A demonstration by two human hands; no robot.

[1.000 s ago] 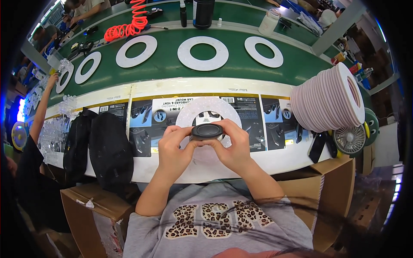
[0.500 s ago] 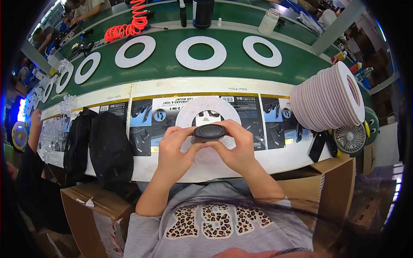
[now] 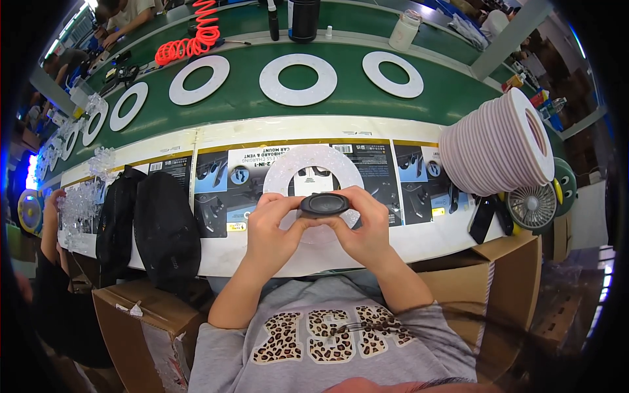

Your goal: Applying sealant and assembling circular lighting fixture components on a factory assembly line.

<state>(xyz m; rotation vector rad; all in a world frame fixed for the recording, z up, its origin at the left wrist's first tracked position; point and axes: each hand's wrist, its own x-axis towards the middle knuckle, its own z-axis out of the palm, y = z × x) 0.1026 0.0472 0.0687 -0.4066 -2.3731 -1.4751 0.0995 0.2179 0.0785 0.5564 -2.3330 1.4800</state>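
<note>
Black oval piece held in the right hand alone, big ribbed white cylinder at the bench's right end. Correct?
Not the grip: the left hand and right hand both hold the black oval piece, per the head view. The ribbed white cylinder is at the right, as stated.

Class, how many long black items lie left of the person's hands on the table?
2: the outer item and, beside it, the inner item, nearer the left hand. Others could be hidden.

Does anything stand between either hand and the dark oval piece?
Nothing visible does: the left hand and right hand grip the dark oval piece directly, one at each end. The speckled white ring shows behind it, not between piece and hands. The piece's underside is hidden.
</note>
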